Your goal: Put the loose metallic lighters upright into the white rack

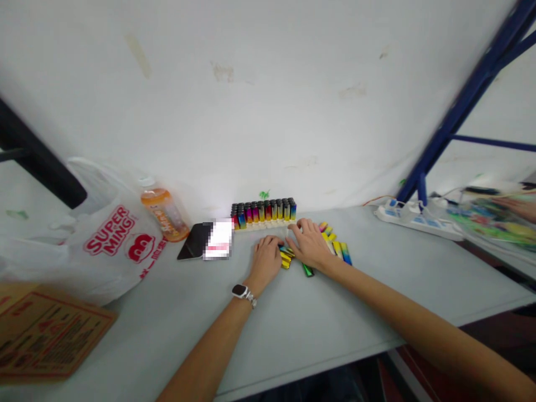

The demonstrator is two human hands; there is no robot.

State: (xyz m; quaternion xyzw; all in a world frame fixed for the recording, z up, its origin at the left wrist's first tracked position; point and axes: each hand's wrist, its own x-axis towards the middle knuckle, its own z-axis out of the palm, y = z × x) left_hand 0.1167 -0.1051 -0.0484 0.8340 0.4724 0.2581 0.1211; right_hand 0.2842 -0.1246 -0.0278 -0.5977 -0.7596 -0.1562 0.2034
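My left hand (267, 257), with a watch on its wrist, rests on the table. Its fingers are curled against a small pile of shiny yellow lighters (286, 259). Just right of it, my right hand (310, 245) reaches in with bent fingers, its thumb and fingertips close together near the front of a pale rack (268, 224). What lies between those fingers is hidden. Rows of multicoloured lighters (262, 211) with black tops stand upright in the rack. A green lighter (307, 270) lies below my right hand, and yellow and blue ones (345, 253) lie to its right.
Left of the rack are a dark tablet-like object (196, 241), an orange drink bottle (165, 215), a white plastic bag (113, 251) and a cardboard box (50, 335). Power strips (419, 220) lie at right by a blue metal post (456, 100). Another person's hand (517, 206) shows at far right.
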